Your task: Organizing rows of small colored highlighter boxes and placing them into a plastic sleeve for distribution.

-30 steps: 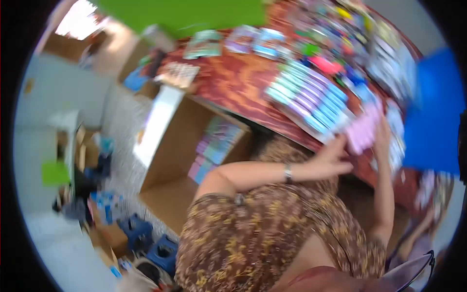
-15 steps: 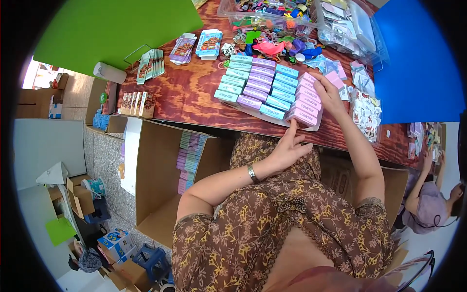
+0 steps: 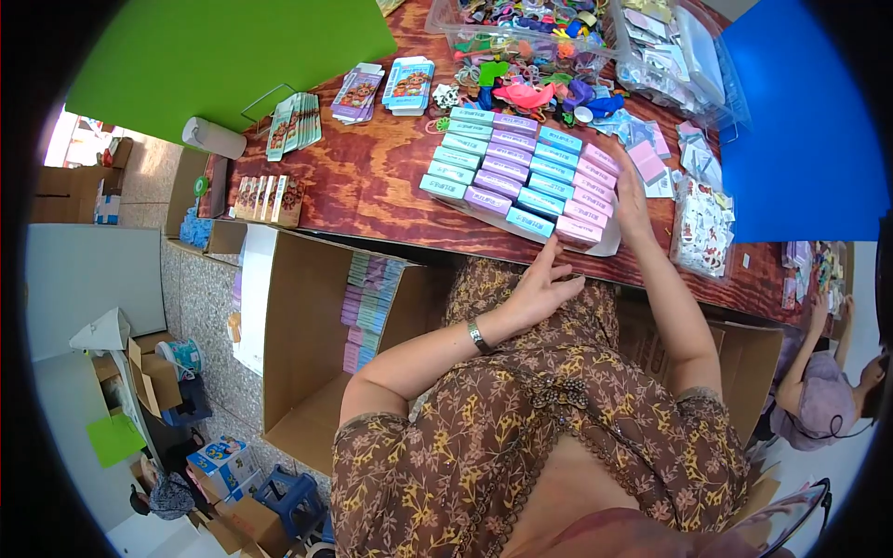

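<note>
Four side-by-side columns of small boxes sit near the table's front edge: mint green (image 3: 454, 158), purple (image 3: 503, 161), blue (image 3: 549, 177) and pink (image 3: 589, 197). A white sheet or tray (image 3: 610, 244) shows beneath them at the lower right. My right hand (image 3: 633, 206) lies along the outer side of the pink column, its fingers stretched out and close together. Below the boxes is my left hand (image 3: 549, 286), fingers apart, with a fingertip at the front corner between the blue and pink columns. Neither hand grasps a box.
Clear bins of colourful trinkets (image 3: 530, 46) and packets (image 3: 665, 65) stand behind. Flat printed cartons (image 3: 407, 86) and upright small boxes (image 3: 268, 199) lie leftward; a bag of stickers (image 3: 701, 228) rightward. A cardboard box (image 3: 312, 344) stands below. Another person (image 3: 819, 391) works at far right.
My right hand has slid from the far end of the pink column to its outer side. The pink column now sits closer against the blue one. My left fingertip has moved slightly left.
</note>
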`<control>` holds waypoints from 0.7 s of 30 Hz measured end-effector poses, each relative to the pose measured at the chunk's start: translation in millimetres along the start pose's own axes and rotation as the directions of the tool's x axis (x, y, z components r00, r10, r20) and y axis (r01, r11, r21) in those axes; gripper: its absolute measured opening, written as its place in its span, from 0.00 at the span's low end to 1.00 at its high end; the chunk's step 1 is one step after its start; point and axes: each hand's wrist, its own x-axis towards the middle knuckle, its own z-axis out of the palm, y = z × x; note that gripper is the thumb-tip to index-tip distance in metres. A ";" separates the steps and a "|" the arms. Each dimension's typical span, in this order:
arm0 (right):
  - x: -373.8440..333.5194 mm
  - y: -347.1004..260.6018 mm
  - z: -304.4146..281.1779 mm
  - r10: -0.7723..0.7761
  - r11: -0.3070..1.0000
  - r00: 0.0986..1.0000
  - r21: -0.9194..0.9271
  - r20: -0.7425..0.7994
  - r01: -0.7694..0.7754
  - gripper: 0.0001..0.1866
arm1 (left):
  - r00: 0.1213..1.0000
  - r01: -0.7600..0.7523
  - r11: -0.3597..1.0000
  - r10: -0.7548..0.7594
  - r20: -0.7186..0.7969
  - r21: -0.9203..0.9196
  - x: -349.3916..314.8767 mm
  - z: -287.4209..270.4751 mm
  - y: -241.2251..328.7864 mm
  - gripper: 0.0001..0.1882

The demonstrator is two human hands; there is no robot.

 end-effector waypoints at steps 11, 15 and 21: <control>7.5 -24.8 30.6 0.446 0.824 0.894 0.413 -0.052 -0.387 0.32 | 0.998 -0.047 0.996 0.050 0.033 -0.075 -14.2 -19.6 0.8 0.48; 23.5 19.6 -29.7 0.019 0.978 0.988 -0.201 -0.153 -0.050 0.27 | 0.976 -0.214 0.945 0.218 0.012 0.249 -52.0 -90.2 21.9 0.23; 115.8 -124.5 48.1 -0.157 0.975 0.968 -0.126 0.197 0.184 0.17 | 0.105 -0.007 0.825 0.562 -0.820 0.565 -131.2 -301.4 151.6 0.11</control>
